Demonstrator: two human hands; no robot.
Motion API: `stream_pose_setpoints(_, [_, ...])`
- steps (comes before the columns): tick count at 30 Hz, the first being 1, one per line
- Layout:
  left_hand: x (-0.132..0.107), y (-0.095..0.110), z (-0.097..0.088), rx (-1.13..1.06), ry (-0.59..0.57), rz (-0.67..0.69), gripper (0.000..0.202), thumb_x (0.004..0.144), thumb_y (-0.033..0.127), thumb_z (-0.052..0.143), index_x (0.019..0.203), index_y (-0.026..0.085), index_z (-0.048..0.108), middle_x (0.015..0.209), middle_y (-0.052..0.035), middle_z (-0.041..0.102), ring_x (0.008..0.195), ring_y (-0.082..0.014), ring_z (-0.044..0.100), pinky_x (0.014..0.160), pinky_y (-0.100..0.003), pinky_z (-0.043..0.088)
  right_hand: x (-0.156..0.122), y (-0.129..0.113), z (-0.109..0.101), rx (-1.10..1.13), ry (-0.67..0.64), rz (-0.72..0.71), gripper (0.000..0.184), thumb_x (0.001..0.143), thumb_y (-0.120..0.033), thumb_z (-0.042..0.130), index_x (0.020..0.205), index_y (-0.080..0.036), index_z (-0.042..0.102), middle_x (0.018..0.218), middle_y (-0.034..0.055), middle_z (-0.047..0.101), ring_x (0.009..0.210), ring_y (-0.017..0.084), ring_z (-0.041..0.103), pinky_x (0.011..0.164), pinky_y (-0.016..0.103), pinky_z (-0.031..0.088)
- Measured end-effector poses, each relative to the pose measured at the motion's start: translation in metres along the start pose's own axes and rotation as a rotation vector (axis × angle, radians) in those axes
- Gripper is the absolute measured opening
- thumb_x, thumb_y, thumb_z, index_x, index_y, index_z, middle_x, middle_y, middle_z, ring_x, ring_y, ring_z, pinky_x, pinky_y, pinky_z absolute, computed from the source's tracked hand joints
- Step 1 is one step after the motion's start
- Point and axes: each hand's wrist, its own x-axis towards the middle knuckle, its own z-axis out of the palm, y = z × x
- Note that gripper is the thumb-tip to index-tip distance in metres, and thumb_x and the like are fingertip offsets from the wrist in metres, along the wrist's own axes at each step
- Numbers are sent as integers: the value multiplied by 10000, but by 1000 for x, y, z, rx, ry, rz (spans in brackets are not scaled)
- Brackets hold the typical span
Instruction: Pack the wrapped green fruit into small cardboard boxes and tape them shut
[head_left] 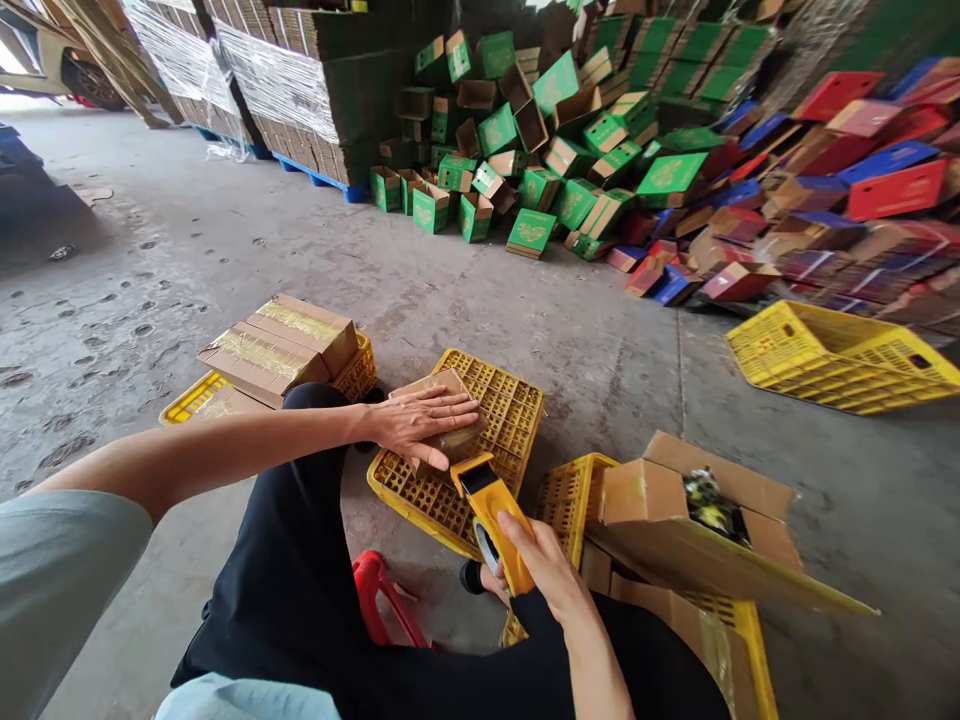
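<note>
A small cardboard box (457, 440) lies on an upturned yellow plastic crate (517, 400) in front of me. My left hand (424, 425) rests flat on the box's top, its fingers stretched out. In my right hand (544, 560) is a yellow tape dispenser (499, 510), gripped by its body with the fingers wrapped round it. A roll of tape shows on its side. The dispenser's front end is close to the box's near right corner; whether it touches the box I cannot tell.
Taped cartons (281, 340) sit on a yellow crate at left. An open carton (675, 510) with a dark bag inside stands at right. A red stool (379, 595) is between my legs. Green boxes (529, 230), red and blue boxes (896, 190) and a yellow basket (840, 360) lie beyond.
</note>
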Motion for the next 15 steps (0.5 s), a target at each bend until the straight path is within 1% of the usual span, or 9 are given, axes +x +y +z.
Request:
stream_pose_setpoints(1, [0, 1, 2, 7, 37, -61, 918, 1001, 773, 335, 1687, 174, 214, 1744, -150, 182, 1627, -315, 149, 1319, -482, 109, 3, 0, 2, -14, 3, 0, 582, 798, -747, 710, 854, -172, 644, 549, 15, 675, 478, 162, 647, 499, 255, 543])
stream_pose_setpoints(3, [3, 2, 5, 26, 142, -265, 881, 1021, 754, 278, 1673, 163, 254, 1742, -164, 187, 1624, -322, 163, 1310, -475, 171, 7, 1, 5, -21, -3, 0, 567, 816, -738, 697, 866, -176, 645, 557, 17, 681, 487, 167, 661, 506, 261, 558])
stream_pose_setpoints(5, [7, -3, 6, 15, 218, -514, 849, 1029, 741, 264, 1655, 167, 301, 1717, -177, 276, 1592, -338, 274, 1268, -467, 292, 9, 3, 7, -11, -14, -4, 543, 827, -727, 694, 860, -189, 638, 562, 16, 679, 496, 174, 669, 497, 265, 561])
stream_pose_setpoints(6, [10, -7, 4, -13, 215, -623, 820, 1033, 734, 268, 1633, 182, 352, 1676, -178, 372, 1547, -347, 374, 1222, -461, 367, 10, 4, 9, -2, -14, -6, 531, 827, -726, 697, 850, -199, 631, 563, 15, 674, 500, 179, 672, 489, 266, 560])
stream_pose_setpoints(8, [15, -18, -3, -139, 114, -802, 768, 1025, 742, 277, 1502, 205, 548, 1486, -166, 613, 1364, -352, 597, 1077, -424, 501, 14, 5, 13, 17, 2, -3, 525, 813, -737, 703, 826, -219, 619, 560, 11, 658, 493, 185, 669, 465, 270, 551])
stream_pose_setpoints(10, [18, -29, -11, -344, -20, -945, 806, 985, 804, 278, 1222, 187, 739, 1205, -150, 764, 1128, -337, 729, 899, -353, 562, 19, 6, 19, 43, 33, 2, 530, 792, -753, 707, 817, -232, 617, 562, 12, 647, 482, 189, 663, 446, 276, 545])
stream_pose_setpoints(11, [19, -33, -14, -449, -52, -997, 837, 957, 841, 285, 1086, 175, 774, 1093, -142, 787, 1035, -323, 753, 818, -320, 566, 22, 6, 22, 56, 47, -2, 531, 782, -757, 708, 817, -235, 618, 561, 11, 642, 476, 191, 659, 438, 281, 543])
stream_pose_setpoints(12, [18, -35, -16, -534, -50, -1032, 849, 932, 868, 300, 984, 169, 779, 1019, -133, 794, 966, -309, 760, 751, -296, 558, 24, 8, 24, 62, 60, -13, 530, 773, -756, 712, 820, -236, 621, 561, 9, 637, 471, 192, 655, 431, 285, 542])
stream_pose_setpoints(15, [10, -31, -13, -606, 59, -1092, 799, 896, 881, 381, 816, 172, 742, 886, -113, 786, 863, -289, 755, 643, -273, 525, 24, 12, 26, 22, 67, -47, 531, 751, -744, 723, 796, -226, 618, 539, -6, 609, 447, 190, 640, 405, 282, 528])
